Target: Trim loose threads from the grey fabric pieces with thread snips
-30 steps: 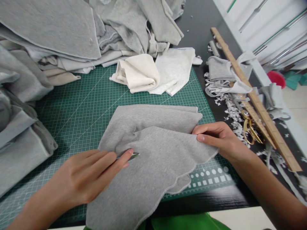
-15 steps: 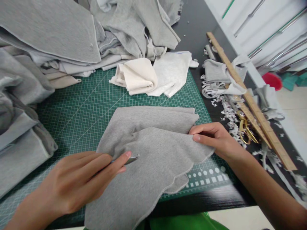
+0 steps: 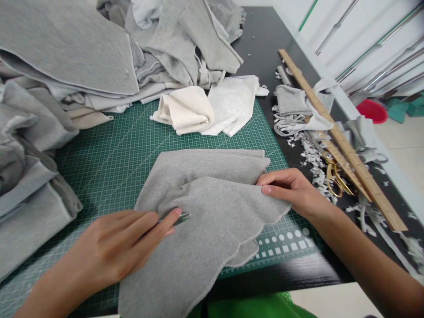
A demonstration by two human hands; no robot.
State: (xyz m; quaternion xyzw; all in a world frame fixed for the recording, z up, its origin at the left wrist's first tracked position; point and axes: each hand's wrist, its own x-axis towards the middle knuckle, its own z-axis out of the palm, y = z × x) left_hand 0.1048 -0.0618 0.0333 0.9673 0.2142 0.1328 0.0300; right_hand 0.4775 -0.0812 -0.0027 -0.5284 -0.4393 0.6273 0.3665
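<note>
The folded grey cloth (image 3: 212,225) is finely mottled, rumpled and wavy-edged.

Bright even light, soft shadows, glare on black tabletop (image 3: 286,270), stretched wide-angle edges

Black table (image 3: 253,24) before me, green cutting mat (image 3: 122,143) on it. On my mat: grey cloth (image 3: 215,216), cream cloth (image 3: 188,108), white cloth (image 3: 233,104). Right of mat: pale scraps (image 3: 311,152), scissors (image 3: 330,164), wooden ruler (image 3: 351,154) (slanting over some scraps).

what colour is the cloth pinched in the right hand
The cloth is light grey; it shows best in the head view.
</note>
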